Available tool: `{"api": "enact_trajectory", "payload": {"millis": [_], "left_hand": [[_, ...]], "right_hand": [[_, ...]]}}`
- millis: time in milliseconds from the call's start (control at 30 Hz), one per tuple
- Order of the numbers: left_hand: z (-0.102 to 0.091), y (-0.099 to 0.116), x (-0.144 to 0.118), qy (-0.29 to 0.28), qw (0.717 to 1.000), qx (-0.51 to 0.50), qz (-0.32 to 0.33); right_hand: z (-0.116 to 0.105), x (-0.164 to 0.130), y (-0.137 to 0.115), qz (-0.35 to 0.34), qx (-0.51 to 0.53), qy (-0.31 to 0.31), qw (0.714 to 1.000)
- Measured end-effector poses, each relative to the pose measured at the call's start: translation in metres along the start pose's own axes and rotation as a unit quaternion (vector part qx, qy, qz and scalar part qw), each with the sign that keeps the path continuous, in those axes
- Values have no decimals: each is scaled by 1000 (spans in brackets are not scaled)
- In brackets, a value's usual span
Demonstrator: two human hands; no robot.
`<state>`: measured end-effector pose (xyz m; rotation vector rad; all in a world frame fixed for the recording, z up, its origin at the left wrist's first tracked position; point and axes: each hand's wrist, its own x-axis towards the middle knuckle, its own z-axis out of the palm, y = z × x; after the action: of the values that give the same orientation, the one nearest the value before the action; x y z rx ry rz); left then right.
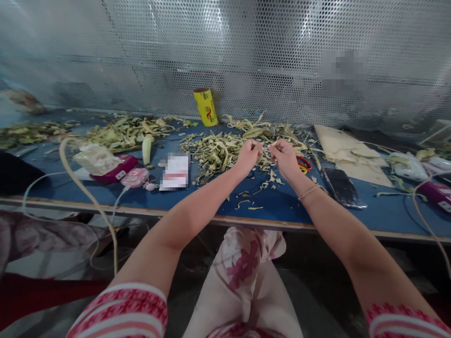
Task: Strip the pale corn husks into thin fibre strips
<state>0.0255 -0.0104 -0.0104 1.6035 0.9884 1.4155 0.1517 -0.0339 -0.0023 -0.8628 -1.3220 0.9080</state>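
Both hands work close together over a heap of dried, pale green plant pieces [220, 148] on the blue table. The fingertips of my left hand [250, 154] are pinched together, and whatever sits in them is too small to make out. My right hand [283, 155] is pinched as well, a short gap to the right, its grip likewise too small to read. Small plant scraps [270, 178] lie on the table just below the hands. Red and yellow scissor-like handles [303, 163] show beside my right wrist.
A yellow cardboard tube [205, 107] stands against the perforated metal wall [260, 56]. Left are another plant heap [123, 134], a purple box [116, 169], a pink device with a cable [135, 178] and a card [175, 172]. Right lie a phone [343, 188] and flat cardboard [347, 148].
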Motion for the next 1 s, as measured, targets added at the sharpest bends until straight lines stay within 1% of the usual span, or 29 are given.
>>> {"api": "enact_trajectory", "payload": {"millis": [100, 167, 233, 367, 433, 500, 600, 667, 800, 900, 1000], "left_hand": [[-2, -1, 2, 43, 999, 4, -30], [-3, 3, 1, 46, 998, 8, -29], [-4, 8, -2, 18, 1000, 13, -14], [-3, 14, -7, -61, 997, 20, 40], [-2, 13, -6, -73, 996, 21, 44], [-2, 12, -5, -63, 997, 17, 32], [-5, 14, -3, -33, 999, 5, 6], [-8, 17, -5, -23, 1000, -2, -6], [-9, 22, -8, -28, 999, -9, -21], [-8, 19, -7, -40, 999, -13, -34], [-7, 16, -5, -42, 997, -42, -55]], "right_hand": [[3, 0, 3, -4, -1, -17, 1000], [3, 0, 2, 1, -4, -20, 1000], [2, 0, 1, 8, -1, -7, 1000], [-3, 1, -4, 18, 28, 33, 999], [-4, 1, -5, 24, 41, 42, 998], [-4, 0, -6, 28, 48, 36, 998], [-2, -2, -8, 27, 49, 1, 998], [-2, -3, -8, 29, 44, -15, 998], [-3, -3, -9, 41, 33, -17, 998], [-7, -1, -8, 39, 34, -12, 999], [-10, 1, -7, 40, 43, -9, 998]]}}
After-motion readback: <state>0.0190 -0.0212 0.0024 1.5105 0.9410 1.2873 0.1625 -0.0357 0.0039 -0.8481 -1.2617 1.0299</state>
